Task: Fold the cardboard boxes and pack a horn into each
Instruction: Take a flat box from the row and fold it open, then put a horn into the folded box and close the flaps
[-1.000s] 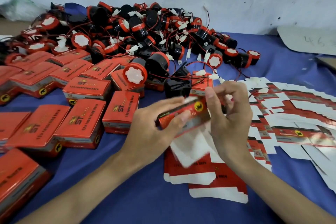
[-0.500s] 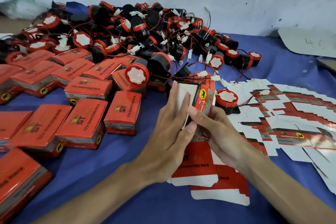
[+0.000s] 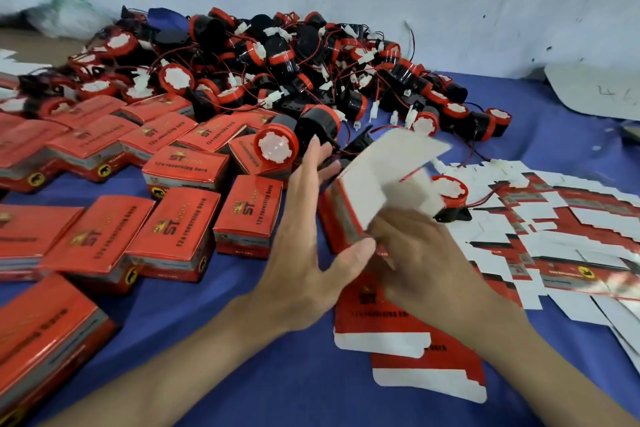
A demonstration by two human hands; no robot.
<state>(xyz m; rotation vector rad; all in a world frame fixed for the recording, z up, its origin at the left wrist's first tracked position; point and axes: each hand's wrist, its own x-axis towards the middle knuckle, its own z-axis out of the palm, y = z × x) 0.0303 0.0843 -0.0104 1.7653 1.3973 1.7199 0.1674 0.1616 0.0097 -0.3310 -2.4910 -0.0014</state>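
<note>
A half-folded red and white cardboard box [image 3: 367, 191] stands open between my hands, white inside facing up, its flaps blurred. My right hand [image 3: 426, 260] grips its lower right side. My left hand [image 3: 311, 236] presses flat against its left wall, fingers spread, thumb at the box's lower corner. One loose red and black horn [image 3: 448, 192] lies just right of the box on the flat blanks. A big heap of horns [image 3: 294, 69] with red wires fills the back of the table.
Several closed red boxes [image 3: 180, 239] lie in rows at the left. Flat unfolded box blanks [image 3: 571, 229] are spread at the right, and two more [image 3: 408, 340] lie under my right wrist. Blue cloth [image 3: 263, 374] covers the table. A grey wall stands behind.
The box has gone from a flat pinched sleeve to a squared-up shape with its flaps swinging open. My left hand moved to its left side. A single horn to its right came into view.
</note>
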